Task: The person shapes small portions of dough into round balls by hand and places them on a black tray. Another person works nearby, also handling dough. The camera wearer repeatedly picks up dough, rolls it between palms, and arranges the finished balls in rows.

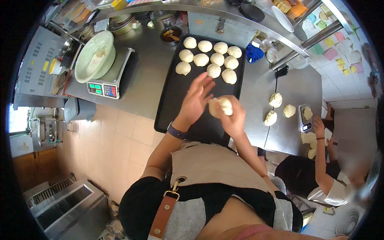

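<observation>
My right hand [232,115] grips a piece of pale dough [216,107] above the near part of a black baking tray [177,102]. Just left of it, my left hand [196,99] is raised with its fingers apart and holds nothing. Its fingertips overlap the view of the lower dough balls, and I cannot tell whether they touch. Several round dough balls [201,60] sit in rows on the far half of the tray. To the right, loose dough lumps [275,100] lie on the steel table.
A digital scale [103,90] carries a pale green bowl [111,57] holding flour, at left. On the right, a co-worker's hand [319,127] is beside a small scale [305,118] with dough on it. A steel shelf [180,9] spans the back; a dark bowl [171,34] stands beneath.
</observation>
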### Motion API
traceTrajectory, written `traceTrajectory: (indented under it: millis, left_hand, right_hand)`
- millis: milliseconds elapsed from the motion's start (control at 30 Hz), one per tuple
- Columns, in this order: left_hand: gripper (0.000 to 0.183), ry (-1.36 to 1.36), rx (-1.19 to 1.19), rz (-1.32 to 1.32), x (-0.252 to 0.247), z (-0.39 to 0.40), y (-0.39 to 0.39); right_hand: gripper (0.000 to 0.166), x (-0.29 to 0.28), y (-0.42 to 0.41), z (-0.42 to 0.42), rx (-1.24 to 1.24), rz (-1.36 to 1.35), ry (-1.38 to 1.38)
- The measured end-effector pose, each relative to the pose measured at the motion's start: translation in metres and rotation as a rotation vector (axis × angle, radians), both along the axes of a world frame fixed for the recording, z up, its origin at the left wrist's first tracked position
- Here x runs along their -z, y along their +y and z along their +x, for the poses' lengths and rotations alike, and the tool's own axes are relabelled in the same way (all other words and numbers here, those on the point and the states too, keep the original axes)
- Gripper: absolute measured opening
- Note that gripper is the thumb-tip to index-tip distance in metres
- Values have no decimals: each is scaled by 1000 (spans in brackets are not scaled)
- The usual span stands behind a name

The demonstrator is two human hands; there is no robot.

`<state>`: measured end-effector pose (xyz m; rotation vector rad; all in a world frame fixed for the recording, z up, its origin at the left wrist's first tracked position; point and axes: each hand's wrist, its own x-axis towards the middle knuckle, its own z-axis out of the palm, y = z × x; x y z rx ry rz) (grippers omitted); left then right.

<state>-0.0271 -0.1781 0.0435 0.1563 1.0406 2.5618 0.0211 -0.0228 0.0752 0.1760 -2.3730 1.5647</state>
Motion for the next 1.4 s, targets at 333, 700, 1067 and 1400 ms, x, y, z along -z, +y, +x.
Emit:
traceTrajectory:
  millis: [333, 700, 1067, 1400]
  left_hand:
    - [44, -187, 388, 400, 14, 8, -8]
    - [48, -83, 619, 69, -8, -5, -25]
    - [47, -325, 572, 458, 9, 33, -9]
    - [32, -270, 448, 243, 8, 43, -11]
  right_hand:
    - [51, -18, -26, 3, 104, 599, 112]
    - [45, -14, -13, -4, -217, 180, -69]
    - [34, -15, -31, 5, -55, -94, -30]
    - [21, 20, -35, 16, 29, -70, 54]
